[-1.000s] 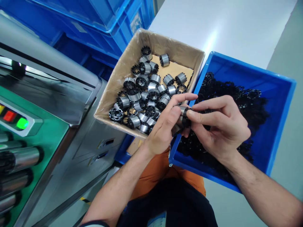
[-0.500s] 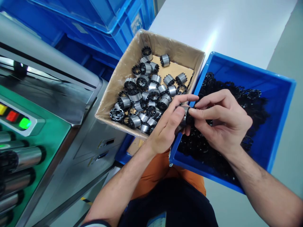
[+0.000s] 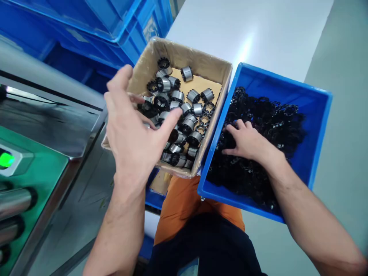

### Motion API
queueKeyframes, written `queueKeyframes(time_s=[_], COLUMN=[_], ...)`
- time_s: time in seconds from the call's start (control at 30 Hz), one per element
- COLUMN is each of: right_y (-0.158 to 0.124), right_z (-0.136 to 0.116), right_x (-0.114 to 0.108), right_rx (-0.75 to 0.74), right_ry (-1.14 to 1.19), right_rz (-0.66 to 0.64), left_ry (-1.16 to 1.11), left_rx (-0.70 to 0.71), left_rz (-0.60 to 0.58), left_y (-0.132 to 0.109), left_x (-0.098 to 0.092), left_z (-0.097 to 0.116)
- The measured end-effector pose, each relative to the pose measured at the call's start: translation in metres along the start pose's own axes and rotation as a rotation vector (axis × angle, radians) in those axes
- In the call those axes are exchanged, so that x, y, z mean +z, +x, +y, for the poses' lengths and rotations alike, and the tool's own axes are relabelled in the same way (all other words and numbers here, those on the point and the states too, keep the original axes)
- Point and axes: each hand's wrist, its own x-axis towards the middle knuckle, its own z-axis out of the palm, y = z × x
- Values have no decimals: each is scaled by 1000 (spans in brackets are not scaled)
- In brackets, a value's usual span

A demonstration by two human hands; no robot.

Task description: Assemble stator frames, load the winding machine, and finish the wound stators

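Left hand (image 3: 133, 136) over near side of carton (image 3: 189, 53), thumb and fingers spread apart; metal cylinders (image 3: 186, 74) lie beneath, some showing between thumb and fingers. Right hand (image 3: 248, 143) down in blue bin (image 3: 314, 126), fingers bent into black parts (image 3: 267, 120), pieces around fingertips (whether any is pinched, cannot tell).

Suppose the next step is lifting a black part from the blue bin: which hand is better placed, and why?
Probably the right hand: it is down among the black parts in the blue bin. The left hand is open at the box of metal cylinders.
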Motion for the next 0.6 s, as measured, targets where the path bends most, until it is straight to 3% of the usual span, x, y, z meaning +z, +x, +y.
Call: queueKeyframes(time_s=[0.07,0.2,0.27,0.47,0.6], right_y=[-1,2,5,5,3], right_z=[-6,-8,-4,11,24], right_x=[6,7,6,2,-5], right_rx=[16,107,123,101,71], right_ry=[-65,-159,-185,-181,-111], right_rz=[-71,-96,-116,-123,-87], left_ry=[-89,-517,-637,-813,-903], left_rx=[26,-102,-163,-119,-428], left_rz=[12,-304,-394,-389,-394], left_y=[-5,-32,-45,-57,-54], left_x=[13,56,70,65,59], left_z=[5,13,10,2,15])
